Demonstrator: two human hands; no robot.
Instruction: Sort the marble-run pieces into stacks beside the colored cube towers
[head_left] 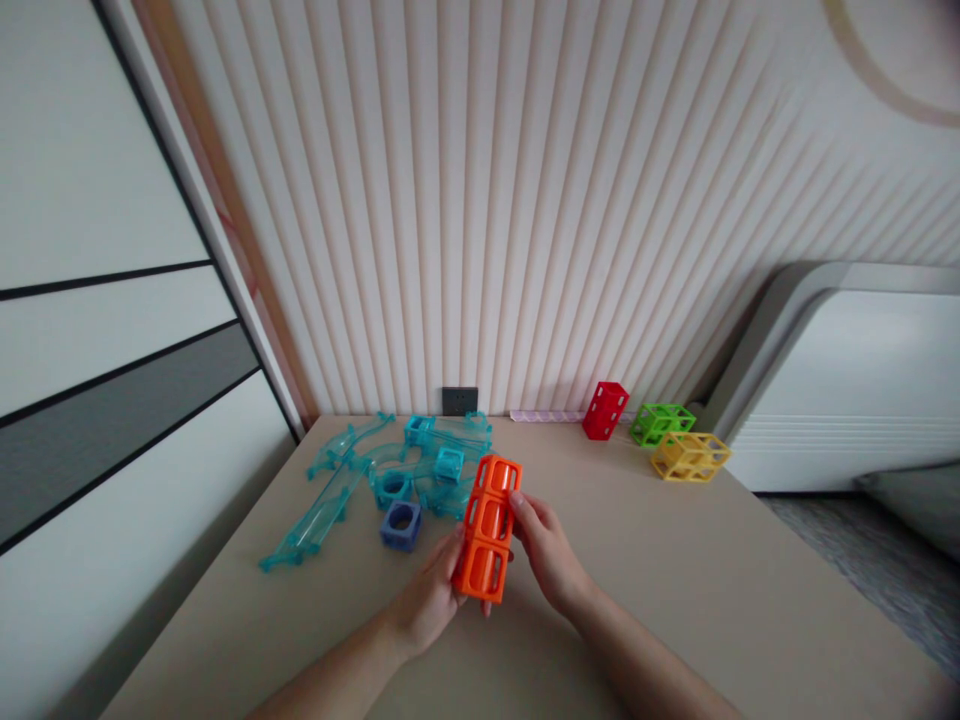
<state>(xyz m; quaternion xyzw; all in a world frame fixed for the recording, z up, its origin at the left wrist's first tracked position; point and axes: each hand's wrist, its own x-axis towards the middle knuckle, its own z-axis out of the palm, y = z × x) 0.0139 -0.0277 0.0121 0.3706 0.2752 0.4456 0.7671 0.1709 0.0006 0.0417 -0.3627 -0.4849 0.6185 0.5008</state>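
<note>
ok so rn both hands are on the orange tower [489,528], which is held up in front of the person over the near-middle part of the table [615,530], top end leaning away & a bit to the right. L hand [427,602] is gripping it low on the left side, thumb along the edge w/ fingertips poking out underneath. R hand [546,548] is pinching the upper right edge, thumb on the side, rest of the fingers mostly hidden behind

Looks like 3 window cells end to end, can't tell if it's one pc or several clipped together

Handling tips imo: let the L hand carry the weight from below and keep the R grip light, so the R can turn or steady it w/o fighting the other one. Thumbs on the solid edges, not in the windows, b/c pushing on the thin bits could prob flex the plastic. If the cells are separate, squeeze along the length & don't twist, a seam might pop

Also watch the L side, the purple block [400,543] sits near that hand and the teal track pieces [321,520] are spread out behind it, easy to knock w/ a knuckle. Red block [606,412], green block [660,425] & yellow block [688,456] are well off to the right, so tons of elbow room there tbh
</note>
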